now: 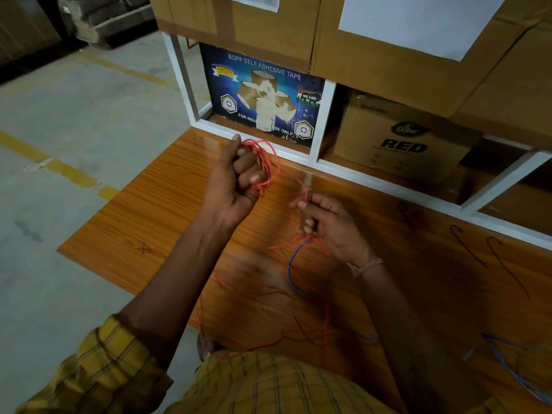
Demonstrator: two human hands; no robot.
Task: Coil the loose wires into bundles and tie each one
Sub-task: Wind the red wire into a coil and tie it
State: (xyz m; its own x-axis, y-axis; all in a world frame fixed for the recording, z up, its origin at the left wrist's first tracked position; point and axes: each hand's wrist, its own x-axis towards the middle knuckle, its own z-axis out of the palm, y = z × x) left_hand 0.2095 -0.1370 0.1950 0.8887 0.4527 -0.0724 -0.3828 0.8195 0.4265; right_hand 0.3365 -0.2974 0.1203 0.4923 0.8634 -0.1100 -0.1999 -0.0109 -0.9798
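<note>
Concrete floor (68, 121) with yellow painted lines occupies the left side. Wooden table (143, 216) extends from its left corner across to the right edge. Left hand (236, 180) is raised above the table near the far edge, fingers curled around a coil of red wire (264, 162); several loops stand out past the fingers toward the shelf. A single red strand runs from that coil down to the right hand (325, 225), which is over the table's middle, thumb and fingertips pinching the strand with the remaining fingers curled in. Below the right hand, loose red wire (298, 321) trails over the table toward the near edge and over it, onto the yellow checked shirt (268, 383). A blue wire (291, 270) hangs from under the right hand. A thread band (366, 265) circles the right wrist. More blue wire (507, 369) lies at the near right corner. Behind the far edge, a white shelf frame (322, 115) holds a blue tape carton (263, 94) and, to its right, a brown carton (400, 138) marked RED.
</note>
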